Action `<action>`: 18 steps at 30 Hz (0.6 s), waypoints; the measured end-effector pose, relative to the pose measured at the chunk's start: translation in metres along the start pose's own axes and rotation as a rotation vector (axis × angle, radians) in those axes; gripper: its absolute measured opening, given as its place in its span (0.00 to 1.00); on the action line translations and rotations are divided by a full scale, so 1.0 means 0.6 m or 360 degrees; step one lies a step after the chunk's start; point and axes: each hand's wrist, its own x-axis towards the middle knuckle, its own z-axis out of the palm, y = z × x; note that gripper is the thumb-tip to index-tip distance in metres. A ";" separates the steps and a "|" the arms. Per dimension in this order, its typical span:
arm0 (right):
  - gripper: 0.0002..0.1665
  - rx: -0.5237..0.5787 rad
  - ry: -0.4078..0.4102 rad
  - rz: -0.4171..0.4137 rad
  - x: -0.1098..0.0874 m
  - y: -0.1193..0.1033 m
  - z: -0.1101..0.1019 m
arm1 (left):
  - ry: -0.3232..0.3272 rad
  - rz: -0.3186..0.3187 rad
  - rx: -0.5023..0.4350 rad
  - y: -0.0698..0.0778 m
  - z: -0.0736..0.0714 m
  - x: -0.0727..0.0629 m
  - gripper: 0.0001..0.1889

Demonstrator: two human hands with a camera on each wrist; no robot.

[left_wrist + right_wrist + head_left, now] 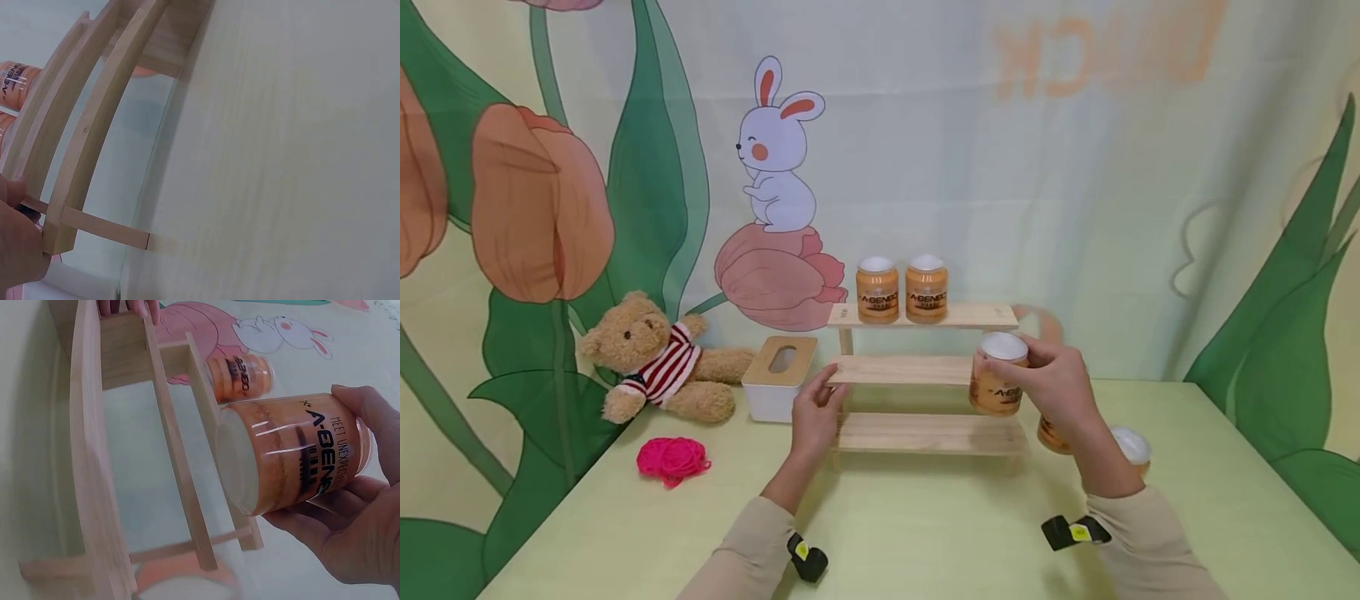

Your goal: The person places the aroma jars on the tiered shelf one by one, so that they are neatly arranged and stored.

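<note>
Jar [995,393] with a white top — gripped, nearly upright, by the right hand [1063,382] — is by the right end of the middle tier [902,369] of a wooden shelf [928,432]. The left hand [814,421] pinches that tier's left end. Two matching jars [877,292] stand up top; two more jars [1051,435], partly hidden, are on the bench [925,533].

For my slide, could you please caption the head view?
Left hand gripping a wooden shelf, right hand holding an orange jar.

Orange jar [996,390], white-topped, held upright near right end of three-tier wooden shelf [910,369], two matching jars [877,298] standing on top tier, two more jars [1052,436] part-hidden at right
</note>
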 end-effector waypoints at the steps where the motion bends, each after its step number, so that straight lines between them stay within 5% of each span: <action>1: 0.38 0.0026 -0.0017 -0.0002 0.000 -0.001 0.006 | 0.0001 0.0002 -0.0002 0.000 0.001 0.000 0.23; 7: 0.32 0.0246 -0.0112 -0.0096 0.014 -0.010 0.052 | 0.0010 0.0003 0.0009 -0.005 0.003 -0.002 0.23; 18: 0.31 0.0324 -0.0032 -0.0166 0.040 -0.014 0.162 | -0.0010 0.0013 -0.0028 -0.009 0.002 0.003 0.23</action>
